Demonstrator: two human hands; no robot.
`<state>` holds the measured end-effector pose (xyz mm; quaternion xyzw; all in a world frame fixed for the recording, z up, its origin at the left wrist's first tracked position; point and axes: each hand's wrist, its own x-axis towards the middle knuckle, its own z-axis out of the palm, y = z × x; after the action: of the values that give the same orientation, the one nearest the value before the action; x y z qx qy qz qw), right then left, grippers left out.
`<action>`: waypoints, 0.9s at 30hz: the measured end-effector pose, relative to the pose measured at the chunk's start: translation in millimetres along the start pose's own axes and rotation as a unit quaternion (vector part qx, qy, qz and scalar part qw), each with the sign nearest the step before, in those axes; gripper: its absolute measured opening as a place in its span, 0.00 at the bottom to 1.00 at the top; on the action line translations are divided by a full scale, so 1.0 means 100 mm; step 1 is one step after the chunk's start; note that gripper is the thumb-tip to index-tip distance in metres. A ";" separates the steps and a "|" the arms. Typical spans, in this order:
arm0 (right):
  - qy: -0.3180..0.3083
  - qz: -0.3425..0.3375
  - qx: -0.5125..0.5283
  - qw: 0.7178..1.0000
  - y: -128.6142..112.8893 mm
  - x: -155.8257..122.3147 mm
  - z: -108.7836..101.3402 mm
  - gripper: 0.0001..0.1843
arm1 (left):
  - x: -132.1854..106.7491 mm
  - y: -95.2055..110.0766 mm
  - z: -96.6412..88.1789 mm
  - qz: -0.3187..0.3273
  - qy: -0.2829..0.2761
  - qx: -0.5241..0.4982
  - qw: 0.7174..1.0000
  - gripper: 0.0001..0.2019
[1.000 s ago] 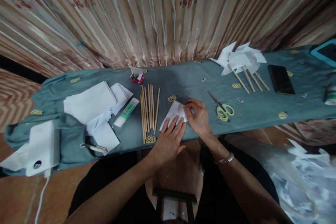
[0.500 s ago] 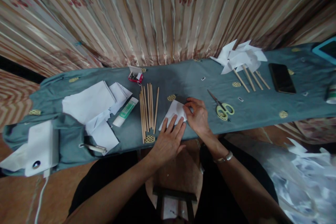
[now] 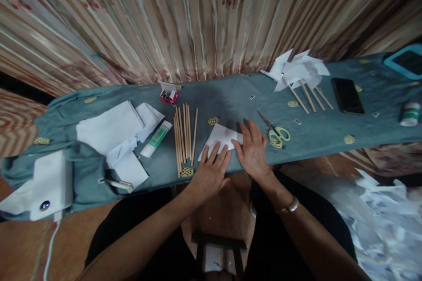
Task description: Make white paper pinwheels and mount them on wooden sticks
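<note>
A small folded white paper (image 3: 221,137) lies on the blue-grey cloth (image 3: 231,96) at the near edge. My left hand (image 3: 211,171) lies flat on its lower left part, fingers stretched out. My right hand (image 3: 253,149) rests flat beside it, fingers spread over the paper's right side. Neither hand grips anything. Yellow-handled scissors (image 3: 275,131) lie just right of my right hand. A row of wooden sticks (image 3: 184,138) lies just left of the paper.
A glue tube (image 3: 155,139), white paper sheets (image 3: 112,127) and a red box of pins (image 3: 168,95) lie at the left. Finished paper pinwheels (image 3: 298,72), a black phone (image 3: 347,95) and a small bottle (image 3: 410,114) are at the right. Paper scraps (image 3: 382,210) cover the floor.
My right hand has gone from pinching the paper's right corner to lying flat with its fingers spread. The paper now lies flatter. My left hand stays pressed on it.
</note>
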<state>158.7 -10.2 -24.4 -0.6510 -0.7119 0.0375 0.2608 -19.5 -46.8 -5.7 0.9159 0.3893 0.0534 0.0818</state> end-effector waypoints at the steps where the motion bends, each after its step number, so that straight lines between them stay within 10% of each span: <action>1: 0.009 0.008 -0.007 1.000 0.05 -0.01 -0.02 0.29 | -0.01 0.00 0.00 0.000 0.002 0.001 1.000 0.36; 15: 0.038 0.023 -0.004 0.999 0.35 0.03 0.00 0.24 | -0.58 -0.12 0.02 0.025 0.015 0.066 0.997 0.29; 27: -0.029 -0.042 0.095 0.994 0.28 0.21 -0.22 0.25 | -0.53 -0.12 0.04 0.020 0.021 0.042 0.999 0.33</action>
<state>192.9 7.6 -9.6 -0.5915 -0.7391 0.1128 0.3020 -63.9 -77.2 -13.7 0.9249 0.3743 0.0581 0.0337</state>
